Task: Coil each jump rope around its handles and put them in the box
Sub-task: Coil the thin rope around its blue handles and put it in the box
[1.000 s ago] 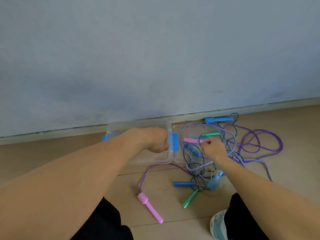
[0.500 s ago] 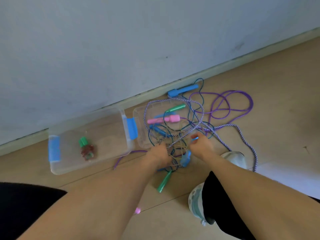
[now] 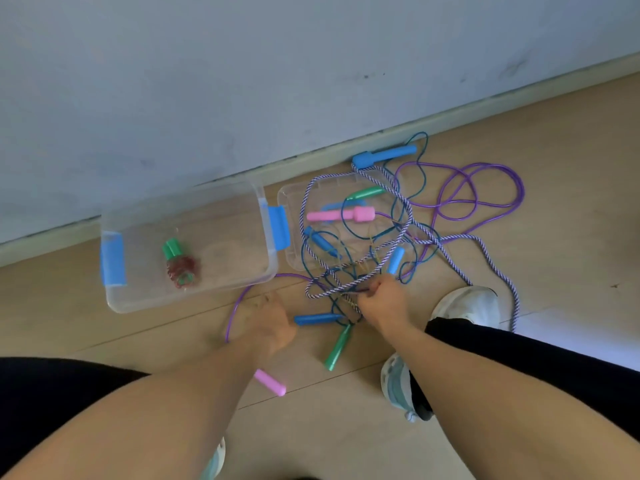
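Right hand gripping striped rope in tangle, left hand blurred, grasp unclear, clear box at ten o'clock holding coiled rope, lid under tangle, white shoe at three o'clock

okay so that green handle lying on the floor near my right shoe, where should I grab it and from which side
Probably take the green handle around its wider lower half, coming from above with the fingers across its width. It lies flat on the floor, tilted, and that end is free, while its narrow upper end runs into the rope tangle beside the blue handle.
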